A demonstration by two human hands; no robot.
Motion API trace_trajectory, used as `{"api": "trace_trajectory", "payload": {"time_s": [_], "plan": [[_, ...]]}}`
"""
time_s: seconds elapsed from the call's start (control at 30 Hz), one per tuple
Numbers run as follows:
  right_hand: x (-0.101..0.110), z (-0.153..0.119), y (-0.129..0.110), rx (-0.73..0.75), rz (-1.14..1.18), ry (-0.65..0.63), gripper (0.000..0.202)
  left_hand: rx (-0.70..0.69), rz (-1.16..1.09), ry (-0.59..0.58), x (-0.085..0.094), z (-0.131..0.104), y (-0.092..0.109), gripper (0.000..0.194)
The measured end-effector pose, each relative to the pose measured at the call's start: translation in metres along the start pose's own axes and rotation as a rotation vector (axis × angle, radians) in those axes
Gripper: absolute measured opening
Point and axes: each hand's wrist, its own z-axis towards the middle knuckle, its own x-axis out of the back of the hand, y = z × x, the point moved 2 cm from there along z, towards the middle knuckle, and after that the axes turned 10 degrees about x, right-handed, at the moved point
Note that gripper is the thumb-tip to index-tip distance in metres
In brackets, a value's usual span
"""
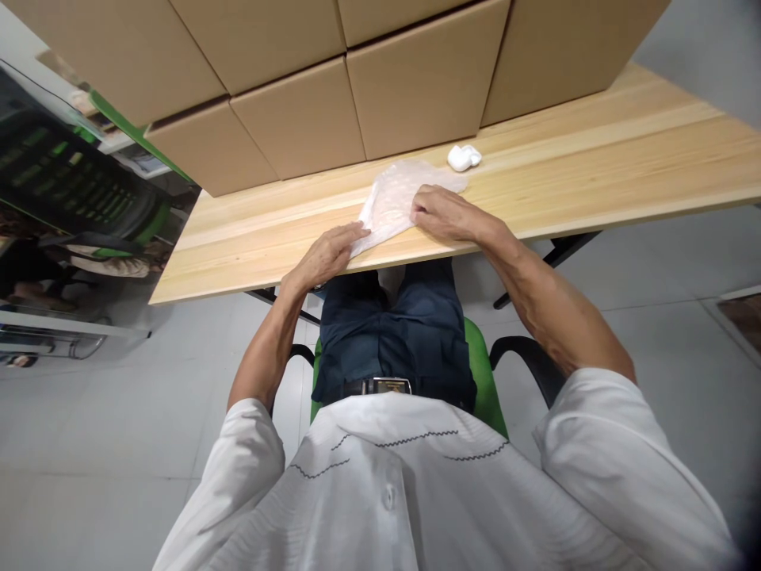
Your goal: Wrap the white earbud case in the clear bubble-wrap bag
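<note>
A translucent whitish plastic bag [389,202] lies flat and slightly wrinkled near the front edge of the wooden table. My left hand [326,254] rests on the bag's left corner, its fingers stretched out and lying flat; the thumb is mostly hidden. On the bag's right part sits my right hand [443,214], fingers curled in and pinched on the plastic. What is under the curled fingers cannot be made out. Just beyond the right hand, a small white rounded object [464,158] stands on the table by the bag's far right edge.
Large cardboard boxes [297,119] are stacked along the back of the wooden table [594,159]. A green chair [484,381] with black armrests is under me. To the left are a dark mesh chair [77,174], shelving and part of another person.
</note>
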Motion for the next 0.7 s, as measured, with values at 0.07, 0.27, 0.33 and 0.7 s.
{"api": "trace_trajectory", "payload": {"time_s": [0.07, 0.27, 0.33, 0.7], "plan": [[-0.001, 0.003, 0.004, -0.002, -0.023, -0.017, 0.034, 0.01, 0.017, -0.002, 0.001, -0.002, 0.003, 0.074], [-0.012, 0.006, 0.012, -0.005, -0.09, 0.002, 0.054, 0.052, 0.092, -0.031, 0.0, -0.008, 0.009, 0.065], [-0.015, 0.006, 0.012, -0.015, -0.118, 0.015, 0.057, 0.056, 0.111, -0.028, -0.001, -0.009, 0.009, 0.062], [-0.018, 0.002, 0.011, -0.066, -0.15, 0.089, 0.058, -0.004, 0.129, -0.04, 0.001, -0.01, 0.007, 0.066]]}}
